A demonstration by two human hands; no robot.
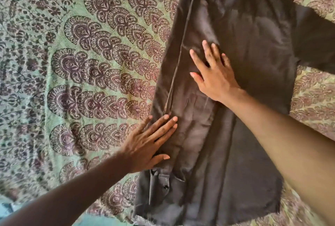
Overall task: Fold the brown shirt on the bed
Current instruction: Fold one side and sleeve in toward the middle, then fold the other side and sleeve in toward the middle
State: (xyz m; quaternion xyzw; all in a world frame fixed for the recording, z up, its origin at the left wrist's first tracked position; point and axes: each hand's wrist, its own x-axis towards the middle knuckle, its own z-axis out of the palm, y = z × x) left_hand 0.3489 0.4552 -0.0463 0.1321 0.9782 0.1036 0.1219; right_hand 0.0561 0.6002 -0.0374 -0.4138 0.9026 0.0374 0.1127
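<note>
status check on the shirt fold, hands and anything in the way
Left hand flat on the folded left edge, right hand flat mid-shirt. Brown shirt spread on the patterned bedspread, one sleeve still out to the right. Nothing blocking.

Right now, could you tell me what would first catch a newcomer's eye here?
A dark brown cotton shirt lies lengthwise on the right, its left side folded in and one sleeve sticking out at right. Both hands press flat on it: the left hand at the folded edge, the right hand mid-shirt. A green paisley-printed bedspread fills the left.
</note>
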